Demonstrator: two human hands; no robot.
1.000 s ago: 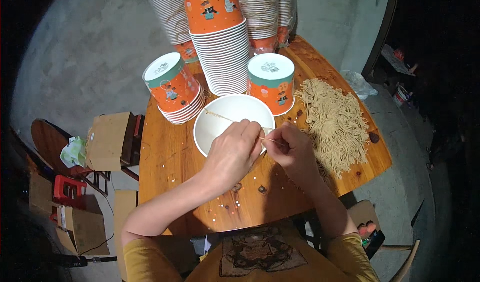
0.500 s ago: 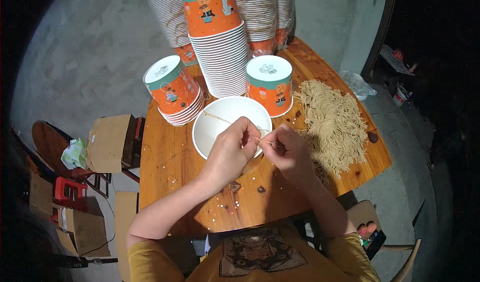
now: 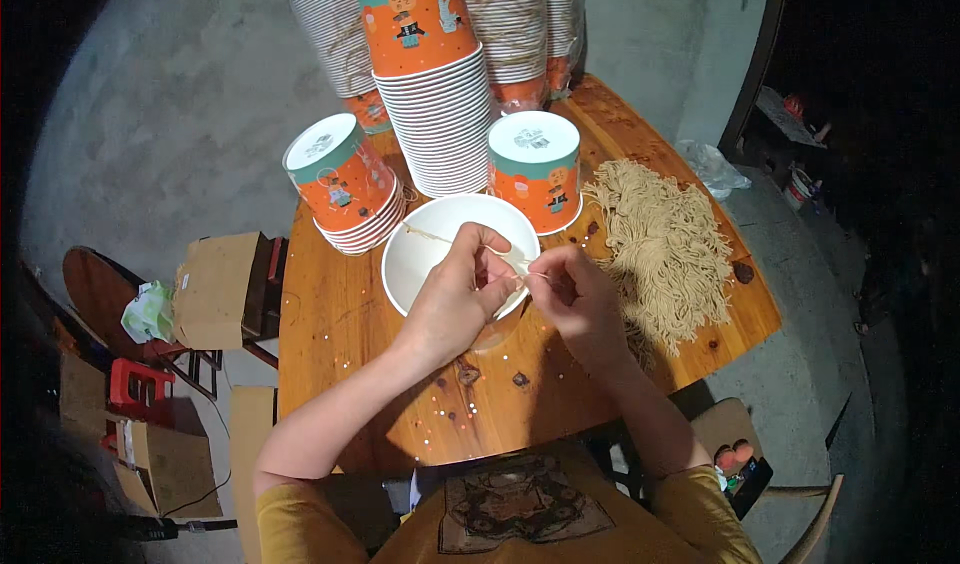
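A white paper bucket (image 3: 405,270) stands open side up at the middle of the table, beneath my hands. One thin beige string (image 3: 428,235) runs from its left rim to my left hand (image 3: 455,289). Thumb and fingers of that hand pinch the string over the bucket's near right side. Close beside it, my right hand (image 3: 578,302) pinches the string's end between thumb and forefinger. The fingertips of both hands almost meet, and the fine detail between them is too small to make out. To the right lies a heap of beige strings (image 3: 668,254).
Behind the bucket rises a tall stack of orange and green paper buckets (image 3: 432,114), with a short stack (image 3: 345,179) left and an upturned bucket (image 3: 537,174) right. Bagged stacks (image 3: 510,24) stand farther back. Small white beads (image 3: 443,413) dot the wooden table (image 3: 320,364). Cardboard boxes (image 3: 215,289) sit left.
My fingertips have shifted slightly around the string. The left hand's fingers are more spread, and the right hand has turned a little. The whole view has drifted slightly.
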